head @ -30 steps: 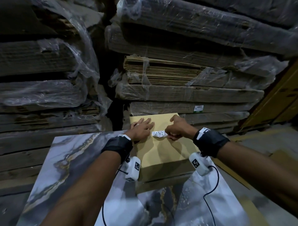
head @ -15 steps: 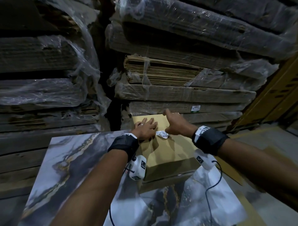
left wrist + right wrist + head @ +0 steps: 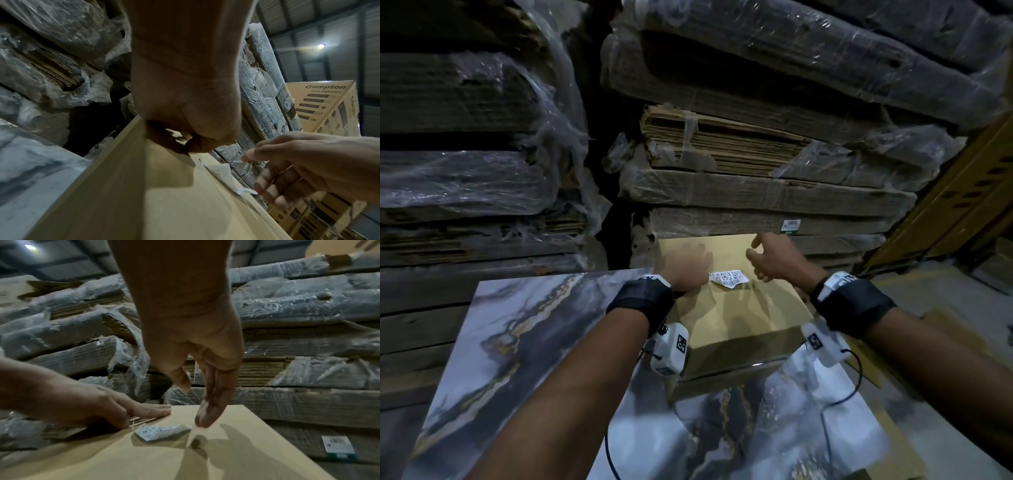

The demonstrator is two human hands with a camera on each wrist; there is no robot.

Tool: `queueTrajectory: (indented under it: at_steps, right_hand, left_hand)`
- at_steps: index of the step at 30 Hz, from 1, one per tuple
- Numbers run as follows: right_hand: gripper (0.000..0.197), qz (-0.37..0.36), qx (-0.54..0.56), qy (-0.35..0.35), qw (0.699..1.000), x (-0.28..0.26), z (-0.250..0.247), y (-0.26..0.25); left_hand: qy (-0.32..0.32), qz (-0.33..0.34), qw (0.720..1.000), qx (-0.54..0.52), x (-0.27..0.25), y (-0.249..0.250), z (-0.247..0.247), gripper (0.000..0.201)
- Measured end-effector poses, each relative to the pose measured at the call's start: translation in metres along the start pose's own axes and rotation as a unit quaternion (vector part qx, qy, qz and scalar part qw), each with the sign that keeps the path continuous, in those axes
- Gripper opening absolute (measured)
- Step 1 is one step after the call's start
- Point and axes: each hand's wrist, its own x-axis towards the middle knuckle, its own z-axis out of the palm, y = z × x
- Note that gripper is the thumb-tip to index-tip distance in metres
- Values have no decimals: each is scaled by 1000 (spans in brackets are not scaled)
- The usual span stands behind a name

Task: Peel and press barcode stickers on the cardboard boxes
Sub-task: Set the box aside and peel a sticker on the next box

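A plain cardboard box (image 3: 739, 315) lies on the marbled table. On its top sits a white barcode sticker (image 3: 727, 277), and in the right wrist view the sticker (image 3: 162, 431) has its right end curled up. My left hand (image 3: 686, 265) lies flat on the box just left of the sticker, fingers straight. My right hand (image 3: 768, 260) hovers just above the box, right of the sticker, fingers loose and holding nothing. The right wrist view shows the right fingertips (image 3: 205, 418) pointing down near the sticker's lifted end. In the left wrist view the left palm (image 3: 185, 116) presses on the box (image 3: 144, 194).
The marbled table top (image 3: 517, 342) stretches left and toward me. Stacks of flattened cardboard in plastic wrap (image 3: 756, 154) rise right behind the box. A printed Crompton carton (image 3: 324, 105) and yellow cartons (image 3: 962, 205) stand to the right.
My right hand let go of the sticker, lifted off the box and opened. The sticker stays on the box top. My left hand kept its place on the box.
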Motion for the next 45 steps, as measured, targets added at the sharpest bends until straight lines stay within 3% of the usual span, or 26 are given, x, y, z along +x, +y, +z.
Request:
queueTrajectory:
  at_steps: [3, 5, 11, 13, 18, 22, 26, 34, 37, 41, 45]
  right_hand:
    - [31, 74, 76, -84, 991, 3, 7, -13]
    - [39, 84, 66, -82, 991, 5, 13, -19]
    - [26, 127, 61, -72, 987, 12, 17, -21]
    - [26, 116, 46, -59, 990, 12, 16, -22]
    - [61, 54, -6, -12, 998, 6, 16, -26]
    - [65, 37, 49, 2, 998, 0, 16, -25]
    - [67, -18, 36, 31, 999, -7, 18, -20]
    - [48, -172, 22, 47, 984, -21, 24, -4]
    - [38, -149, -10, 53, 987, -17, 18, 4]
    - [18, -111, -1, 121, 986, -7, -2, 13]
    - [21, -34, 107, 28, 993, -2, -10, 11]
  left_hand:
    - [-1, -1, 1000, -3, -1, 0, 0, 62]
    - [1, 1, 1000, -8, -1, -1, 0, 62]
    - [5, -1, 1000, -11, -1, -2, 1, 62]
    - [2, -1, 1000, -12, 0, -1, 1, 62]
    - [-5, -3, 1000, -9, -1, 0, 0, 62]
    - [-1, -3, 1000, -5, -2, 1, 0, 60]
    - [2, -5, 1000, -8, -2, 1, 0, 61]
    - [-5, -2, 1000, -10, -7, 2, -4, 64]
    - [0, -1, 1000, -11, -6, 2, -3, 62]
    - [1, -2, 1000, -8, -2, 0, 0, 60]
    - [5, -1, 1000, -6, -1, 0, 2, 60]
